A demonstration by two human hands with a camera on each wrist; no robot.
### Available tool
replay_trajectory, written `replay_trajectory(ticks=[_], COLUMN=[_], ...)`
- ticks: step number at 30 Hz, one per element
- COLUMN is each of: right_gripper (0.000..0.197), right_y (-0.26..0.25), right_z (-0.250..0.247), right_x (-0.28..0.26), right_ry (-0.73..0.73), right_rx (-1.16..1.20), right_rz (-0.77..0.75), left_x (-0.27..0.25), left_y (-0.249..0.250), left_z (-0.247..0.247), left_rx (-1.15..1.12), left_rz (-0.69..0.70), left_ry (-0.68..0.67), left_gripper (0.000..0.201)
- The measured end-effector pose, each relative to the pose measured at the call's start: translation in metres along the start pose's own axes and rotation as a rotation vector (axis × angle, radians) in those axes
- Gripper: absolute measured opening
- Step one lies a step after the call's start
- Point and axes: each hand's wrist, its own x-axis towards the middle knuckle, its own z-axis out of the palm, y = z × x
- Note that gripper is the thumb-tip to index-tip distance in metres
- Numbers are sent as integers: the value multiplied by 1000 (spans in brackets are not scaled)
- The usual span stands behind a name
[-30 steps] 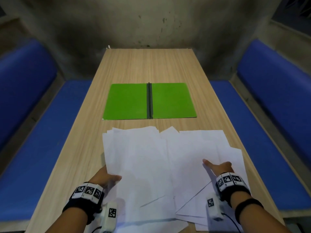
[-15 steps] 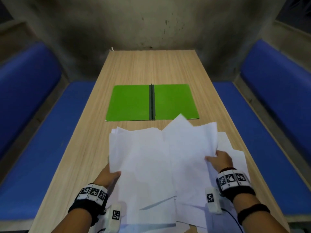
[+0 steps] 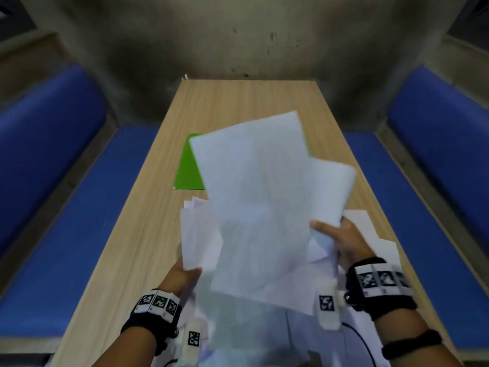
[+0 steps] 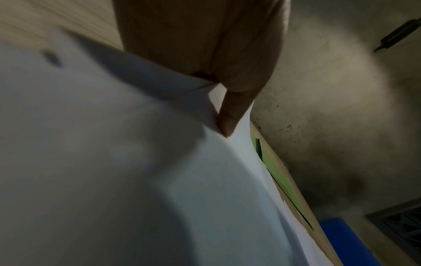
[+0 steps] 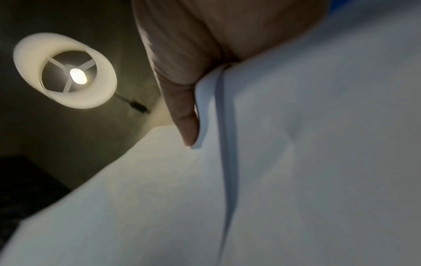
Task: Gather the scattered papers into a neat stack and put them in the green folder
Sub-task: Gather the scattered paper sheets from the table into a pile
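Several white papers point(image 3: 262, 207) are lifted off the wooden table point(image 3: 148, 234), tilted up and fanned unevenly. My right hand point(image 3: 336, 234) grips their right edge, thumb on top; in the right wrist view the thumb point(image 5: 184, 115) presses the papers point(image 5: 296, 162). My left hand point(image 3: 185, 276) holds the lower left sheets, its thumb point(image 4: 230, 115) pinching the papers point(image 4: 114, 162). The green folder point(image 3: 188, 168) lies open behind them, mostly hidden; a strip of the green folder point(image 4: 280, 180) shows in the left wrist view. More sheets point(image 3: 370, 234) lie flat under my right hand.
Blue benches point(image 3: 53, 207) run along both long sides of the table. A stained concrete wall point(image 3: 238, 35) closes the far end. A lit ceiling lamp point(image 5: 66, 72) shows in the right wrist view. Bare wood lies beyond the folder.
Both hands have raised the papers from lying flat on the table to tilted up in front of the folder, which they now cover. My hands have drawn closer together.
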Motion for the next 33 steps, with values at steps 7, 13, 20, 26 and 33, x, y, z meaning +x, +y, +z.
replay_trajectory(ticks=[7, 13, 20, 26, 33], right_gripper=[48, 25, 17, 59, 109], right_y=[87, 98, 89, 74, 66], right_z=[37, 55, 40, -56, -128], right_x=[14, 13, 19, 16, -11], right_ry=[74, 36, 33, 436, 783], right_rx=[-406, -577, -836, -975, -898], right_rz=[185, 178, 127, 338, 669], left_x=[-2, -4, -1, 8, 35], left_y=[1, -7, -11, -13, -26], left_z=[5, 8, -3, -18, -28], left_rx=[-218, 21, 119, 268, 324], left_rz=[-117, -44, -33, -97, -44], left_ry=[129, 54, -11, -49, -72], left_gripper=[70, 57, 61, 79, 96])
